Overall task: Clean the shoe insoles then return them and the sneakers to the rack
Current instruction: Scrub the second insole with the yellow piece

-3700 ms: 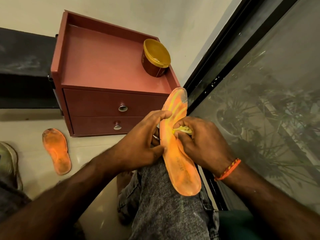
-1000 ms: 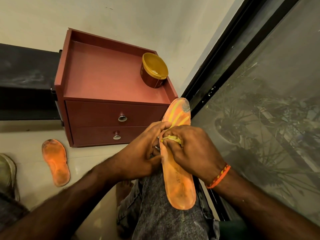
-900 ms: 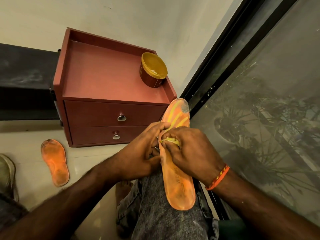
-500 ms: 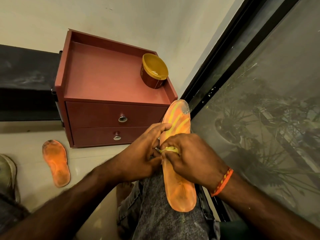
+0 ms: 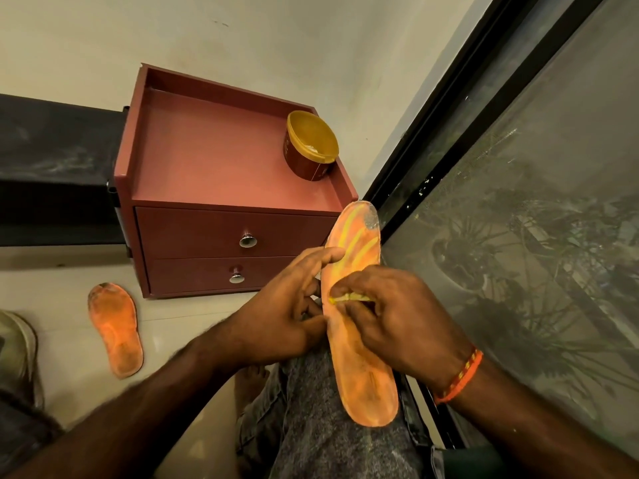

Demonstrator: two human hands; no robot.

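An orange insole (image 5: 366, 382) with yellow streaks lies lengthwise on my knee, toe end pointing away. My left hand (image 5: 287, 309) grips its left edge at the middle. My right hand (image 5: 390, 316) presses a small yellow piece (image 5: 349, 298), a cloth or sponge, onto the insole's middle. A second, dirtier orange insole (image 5: 116, 330) lies flat on the floor at the left. A pale sneaker (image 5: 17, 347) shows partly at the left edge.
A red-brown two-drawer cabinet (image 5: 207, 233) stands against the wall ahead. An open yellow-rimmed tub (image 5: 309, 150) sits on its top at the right. A black-framed glass door (image 5: 518, 202) runs along my right. A dark surface (image 5: 52, 160) is left of the cabinet.
My right hand with the yellow piece has slid down the insole toward its middle over the last seconds. The left hand keeps its hold. The view has shifted slightly.
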